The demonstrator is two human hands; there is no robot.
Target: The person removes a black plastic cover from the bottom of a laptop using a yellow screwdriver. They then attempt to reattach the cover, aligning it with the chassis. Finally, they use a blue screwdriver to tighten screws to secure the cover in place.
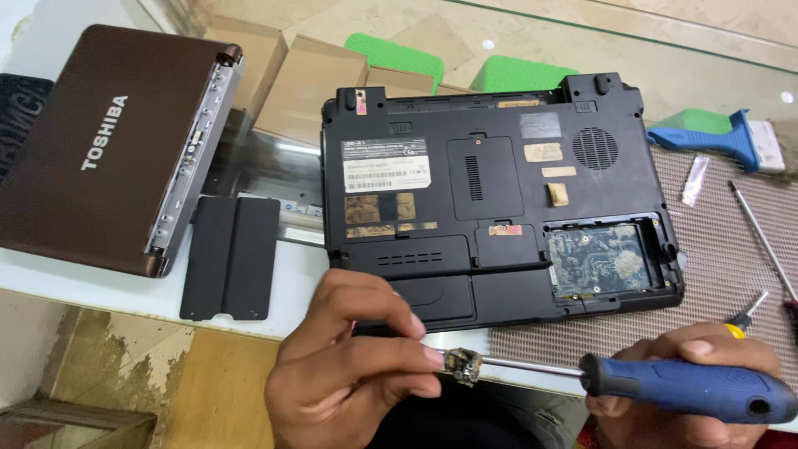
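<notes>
Left hand (349, 366) pinches small metal part (463, 367) between thumb and fingertips, at tip of screwdriver (632, 382). Right hand (690, 391) closed around blue screwdriver handle, shaft level, pointing left. Both hands held off near edge of table (100, 283), below upturned black laptop (499, 191) with one bay open, circuit board showing. Black cover panel (230, 258) lies left of laptop; brown laptop (100, 150) farther left. Woven mat (723, 266) at right carries spare screwdrivers (761, 241). Cardboard boxes (307, 83) behind. Tiled floor beyond.
</notes>
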